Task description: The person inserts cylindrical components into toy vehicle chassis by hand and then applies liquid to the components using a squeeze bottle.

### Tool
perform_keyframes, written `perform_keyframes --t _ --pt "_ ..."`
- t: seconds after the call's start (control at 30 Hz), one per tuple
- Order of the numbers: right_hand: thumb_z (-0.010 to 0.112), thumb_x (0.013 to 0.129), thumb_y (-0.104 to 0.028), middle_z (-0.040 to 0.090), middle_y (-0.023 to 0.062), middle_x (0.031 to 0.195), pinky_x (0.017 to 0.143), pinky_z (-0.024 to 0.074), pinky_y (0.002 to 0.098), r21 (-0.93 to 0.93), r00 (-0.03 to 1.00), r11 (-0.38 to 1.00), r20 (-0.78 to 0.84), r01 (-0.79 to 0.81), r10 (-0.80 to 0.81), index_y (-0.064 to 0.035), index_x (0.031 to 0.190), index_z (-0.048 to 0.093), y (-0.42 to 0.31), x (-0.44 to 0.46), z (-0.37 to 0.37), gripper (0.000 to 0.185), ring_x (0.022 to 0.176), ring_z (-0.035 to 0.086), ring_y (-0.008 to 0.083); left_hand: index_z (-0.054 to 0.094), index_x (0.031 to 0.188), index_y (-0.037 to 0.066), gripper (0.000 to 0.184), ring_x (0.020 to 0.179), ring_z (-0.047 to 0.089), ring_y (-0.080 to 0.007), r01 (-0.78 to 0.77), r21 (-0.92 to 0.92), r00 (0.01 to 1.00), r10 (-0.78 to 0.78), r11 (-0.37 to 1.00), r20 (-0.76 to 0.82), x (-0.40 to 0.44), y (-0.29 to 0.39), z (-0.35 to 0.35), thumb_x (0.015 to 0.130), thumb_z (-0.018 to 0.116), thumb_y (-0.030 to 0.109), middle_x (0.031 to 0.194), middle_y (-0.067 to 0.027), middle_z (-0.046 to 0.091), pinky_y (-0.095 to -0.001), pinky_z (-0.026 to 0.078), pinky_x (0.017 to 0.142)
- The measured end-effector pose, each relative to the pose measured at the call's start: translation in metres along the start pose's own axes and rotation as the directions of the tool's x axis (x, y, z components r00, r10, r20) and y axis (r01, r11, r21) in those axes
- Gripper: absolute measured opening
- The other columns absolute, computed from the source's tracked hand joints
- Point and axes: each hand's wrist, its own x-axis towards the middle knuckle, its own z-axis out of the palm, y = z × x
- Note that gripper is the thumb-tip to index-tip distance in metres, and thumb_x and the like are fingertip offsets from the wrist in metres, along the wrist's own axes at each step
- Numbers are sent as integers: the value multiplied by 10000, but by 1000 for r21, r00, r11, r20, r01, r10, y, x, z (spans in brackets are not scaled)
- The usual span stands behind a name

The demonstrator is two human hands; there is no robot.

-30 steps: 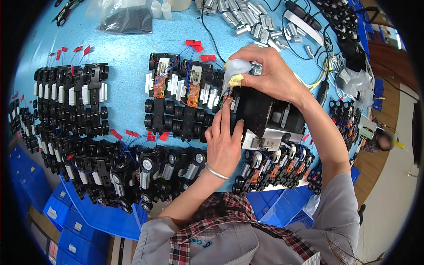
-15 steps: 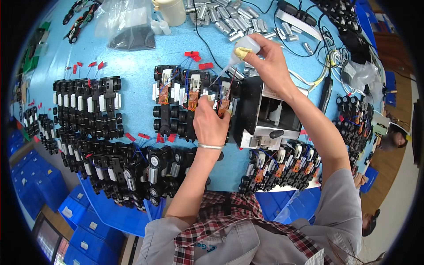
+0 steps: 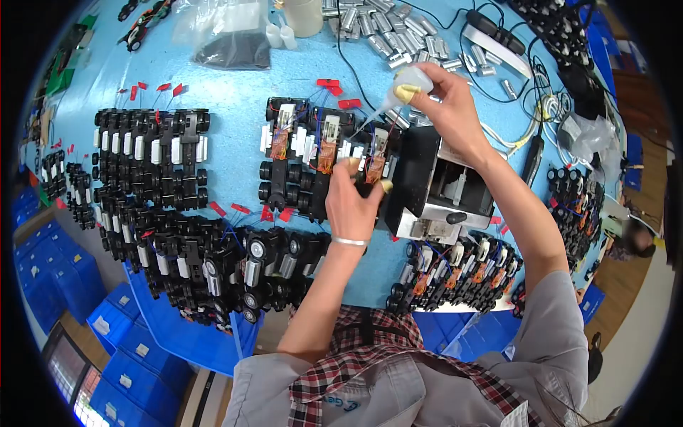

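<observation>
My right hand (image 3: 454, 110) grips a translucent squeeze bottle (image 3: 413, 84) with a long thin nozzle, tilted down to the left. The nozzle tip hangs over a row of black toy vehicle chassis (image 3: 287, 178) with wheels, white motor housings, small brown circuit boards (image 3: 326, 154) and red-tagged wires. Below the tip, my left hand (image 3: 350, 206) rests at the right part of that row, thumb and fingers apart, fingertips beside a white part. Whether the fingertips touch it I cannot tell. Yellow coverings show on fingertips of both hands.
A black-and-silver boxy device (image 3: 445, 188) stands right of the row. More chassis stand in rows at left (image 3: 153, 156) and front right (image 3: 462, 274). Silver cylinders (image 3: 398, 32), a plastic bag (image 3: 228, 28) and cables (image 3: 537, 124) lie farther back. Blue bins (image 3: 139, 356) stand below.
My left thumb has spread away from the fingers. The bottle stays in my right hand, its nozzle still over the row. The whole view has shifted slightly.
</observation>
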Motion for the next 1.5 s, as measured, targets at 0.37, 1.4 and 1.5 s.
perform_keyframes --t 0.37,1.4,1.5 --pt "655 698 -62 625 47 886 801 428 259 -313 969 949 243 24 55 12 946 595 -20 3 9 265 837 556 96 399 1116 4 552 983 489 -281 -48 -48 996 44 998 -79 10 -22 -39 635 670 20 1168 -153 443 -330 440 740" --pt "676 686 -111 598 80 809 687 427 275 -305 918 891 317 336 -237 0 926 589 -29 17 48 278 735 563 172 424 1108 -12 488 1148 355 -357 -289 207 948 249 935 200 -2 -10 -38 649 591 -24 1262 -189 390 -431 310 929" --pt "676 679 -107 597 84 809 688 428 274 -341 912 876 344 342 -222 0 922 590 -30 20 52 279 732 561 181 423 1115 -10 500 1154 352 -359 -290 208 947 250 934 200 -3 -11 -37 646 597 -18 1265 -188 388 -435 308 928"
